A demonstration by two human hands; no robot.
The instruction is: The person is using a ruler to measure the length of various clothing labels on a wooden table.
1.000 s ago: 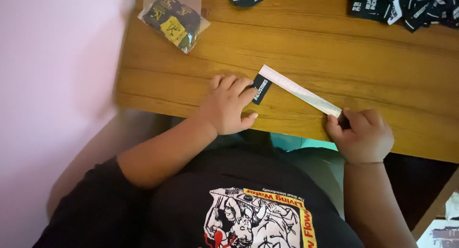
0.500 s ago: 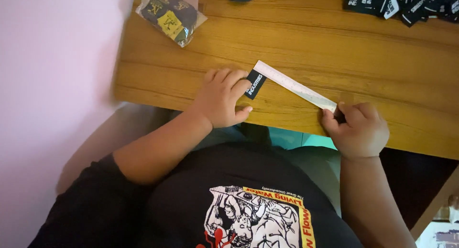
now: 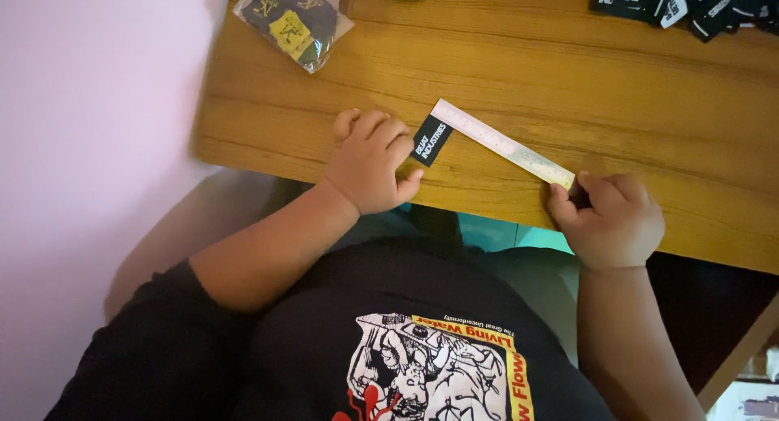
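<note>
Right hand (image 3: 613, 218) pinching the near end of the pale ruler (image 3: 503, 143) — now angled further across the wooden table (image 3: 519, 56). Left hand (image 3: 372, 161) fingers curled, pressing the black label (image 3: 432, 139), slid snug against the ruler's far end. Beyond the ruler — plastic bag (image 3: 294, 19), pile of black labels (image 3: 690, 3).

I see soft, warm, fairly dim light, brightest on the table (image 3: 568, 72) at the top. The pale wall (image 3: 89, 145) on the left is washed out and featureless. My lap below the table edge sinks into deep shadow. A mild sheen lies on the ruler (image 3: 503, 143). Focus is slightly soft throughout, with no hard shadows and little edge distortion.
</note>
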